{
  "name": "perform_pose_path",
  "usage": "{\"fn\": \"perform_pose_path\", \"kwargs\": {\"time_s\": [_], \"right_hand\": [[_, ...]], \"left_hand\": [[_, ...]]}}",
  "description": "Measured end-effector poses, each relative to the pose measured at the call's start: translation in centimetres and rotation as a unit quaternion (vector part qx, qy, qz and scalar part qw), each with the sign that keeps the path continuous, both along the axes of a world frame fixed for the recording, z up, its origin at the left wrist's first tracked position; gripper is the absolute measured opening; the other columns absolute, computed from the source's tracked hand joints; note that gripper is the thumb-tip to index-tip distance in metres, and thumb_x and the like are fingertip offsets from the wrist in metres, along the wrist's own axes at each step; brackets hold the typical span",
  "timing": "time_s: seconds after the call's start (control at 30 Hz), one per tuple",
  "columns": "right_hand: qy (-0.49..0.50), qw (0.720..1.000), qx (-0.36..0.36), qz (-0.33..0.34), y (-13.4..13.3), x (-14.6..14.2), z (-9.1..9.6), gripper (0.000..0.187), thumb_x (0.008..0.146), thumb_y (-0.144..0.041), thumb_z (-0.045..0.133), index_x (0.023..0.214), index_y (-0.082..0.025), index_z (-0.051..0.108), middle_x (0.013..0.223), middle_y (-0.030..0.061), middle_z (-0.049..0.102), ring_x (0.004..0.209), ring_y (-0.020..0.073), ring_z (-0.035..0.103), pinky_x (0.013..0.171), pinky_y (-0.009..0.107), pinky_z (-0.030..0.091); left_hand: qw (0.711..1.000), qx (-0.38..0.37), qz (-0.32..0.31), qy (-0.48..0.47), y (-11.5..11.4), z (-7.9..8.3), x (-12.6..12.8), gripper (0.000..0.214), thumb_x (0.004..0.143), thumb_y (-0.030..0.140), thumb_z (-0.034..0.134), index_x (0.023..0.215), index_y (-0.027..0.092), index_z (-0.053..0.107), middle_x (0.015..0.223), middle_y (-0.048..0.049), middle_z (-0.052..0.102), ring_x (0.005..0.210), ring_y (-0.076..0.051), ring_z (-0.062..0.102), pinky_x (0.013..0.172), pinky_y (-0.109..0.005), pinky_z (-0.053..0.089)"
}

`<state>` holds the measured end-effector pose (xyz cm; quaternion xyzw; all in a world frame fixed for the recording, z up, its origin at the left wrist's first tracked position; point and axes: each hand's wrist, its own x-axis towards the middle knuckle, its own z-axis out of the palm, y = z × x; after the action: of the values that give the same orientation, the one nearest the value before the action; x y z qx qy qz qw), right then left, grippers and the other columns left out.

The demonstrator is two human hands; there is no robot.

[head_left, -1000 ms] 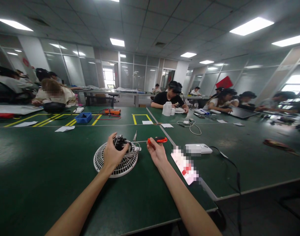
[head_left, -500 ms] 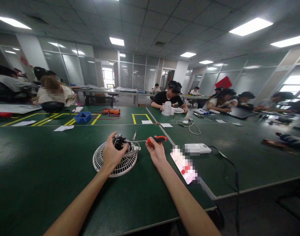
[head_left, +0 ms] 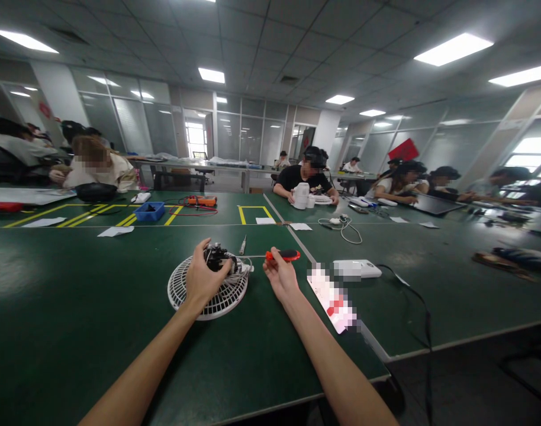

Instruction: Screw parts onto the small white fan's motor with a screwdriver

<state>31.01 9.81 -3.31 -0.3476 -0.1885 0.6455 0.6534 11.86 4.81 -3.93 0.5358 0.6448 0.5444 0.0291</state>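
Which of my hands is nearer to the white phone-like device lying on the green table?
Right. The right hand, holding the red-handled screwdriver, sits just left of the white device. The left hand is farther left, gripping the black motor on the white round fan grille.

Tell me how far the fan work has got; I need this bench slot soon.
Done: the white grille lies flat on the green table with the black motor bared above it. In hand: the left hand steadies the motor while the right hand holds the red-handled screwdriver, its shaft pointing at the motor. Left: the motor and its white wires still sit on the grille; a second screwdriver lies unused.
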Motion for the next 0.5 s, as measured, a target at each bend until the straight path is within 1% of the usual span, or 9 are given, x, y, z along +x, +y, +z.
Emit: {"fn": "perform_pose_path", "kwargs": {"time_s": [0.1,0.17,0.23,0.3,0.33,0.4,0.5], "right_hand": [[0.006,1.000,0.020,-0.001,0.31,0.16,-0.22,0.036,0.064,-0.014,0.093,0.081,-0.021,0.062,0.069,-0.0021,0.074,0.063,0.0121,0.071,0.060,0.021,0.058],[0.019,1.000,0.023,0.000,0.40,0.32,-0.12,0.038,0.062,-0.008,0.091,0.081,-0.022,0.061,0.072,-0.0022,0.075,0.068,0.0131,0.073,0.066,0.022,0.060],[0.040,0.999,0.020,-0.001,0.33,0.41,0.13,0.038,0.062,-0.002,0.086,0.082,-0.022,0.061,0.074,-0.0016,0.076,0.072,0.0140,0.075,0.072,0.024,0.062],[0.057,0.998,0.014,-0.005,0.13,0.40,0.43,0.035,0.065,-0.002,0.082,0.083,-0.022,0.061,0.074,-0.0012,0.076,0.074,0.0144,0.075,0.075,0.025,0.063],[0.060,0.998,0.010,-0.007,0.01,0.37,0.55,0.033,0.067,-0.004,0.082,0.084,-0.023,0.061,0.074,-0.0013,0.076,0.073,0.0143,0.074,0.074,0.025,0.063],[0.045,0.999,0.000,-0.012,-0.18,0.30,0.68,0.029,0.071,-0.012,0.085,0.084,-0.023,0.061,0.071,-0.0023,0.074,0.068,0.0138,0.072,0.069,0.025,0.062],[0.007,1.000,-0.013,-0.015,-0.18,0.35,0.59,0.031,0.071,-0.021,0.089,0.084,-0.024,0.062,0.066,-0.0036,0.071,0.060,0.0129,0.068,0.058,0.022,0.058]], "left_hand": [[1.000,-0.002,0.000,0.000,-0.01,0.02,0.03,0.076,0.077,0.049,0.075,0.144,0.022,0.049,0.138,-0.0150,0.064,0.124,-0.034,0.065,0.105,-0.050,0.053],[1.000,-0.003,0.000,0.001,-0.02,0.01,0.05,0.076,0.077,0.049,0.075,0.144,0.023,0.049,0.138,-0.0149,0.064,0.124,-0.034,0.065,0.105,-0.050,0.053],[1.000,-0.003,0.000,0.001,-0.02,0.00,0.04,0.076,0.077,0.049,0.075,0.143,0.023,0.049,0.138,-0.0149,0.064,0.124,-0.034,0.065,0.105,-0.050,0.053],[1.000,-0.002,0.000,0.001,-0.05,0.02,0.03,0.077,0.076,0.049,0.075,0.143,0.023,0.049,0.138,-0.0149,0.064,0.124,-0.035,0.065,0.105,-0.051,0.053],[1.000,-0.002,0.000,0.001,-0.07,0.05,0.03,0.077,0.076,0.049,0.075,0.144,0.023,0.049,0.138,-0.0148,0.064,0.125,-0.035,0.065,0.106,-0.051,0.053],[1.000,-0.003,0.001,-0.001,-0.13,0.12,0.05,0.077,0.076,0.049,0.075,0.143,0.023,0.049,0.138,-0.0149,0.064,0.124,-0.035,0.065,0.105,-0.051,0.053],[1.000,-0.005,0.003,-0.002,-0.18,0.21,0.13,0.075,0.076,0.049,0.075,0.142,0.022,0.050,0.137,-0.0151,0.065,0.119,-0.034,0.067,0.103,-0.050,0.054]]}}
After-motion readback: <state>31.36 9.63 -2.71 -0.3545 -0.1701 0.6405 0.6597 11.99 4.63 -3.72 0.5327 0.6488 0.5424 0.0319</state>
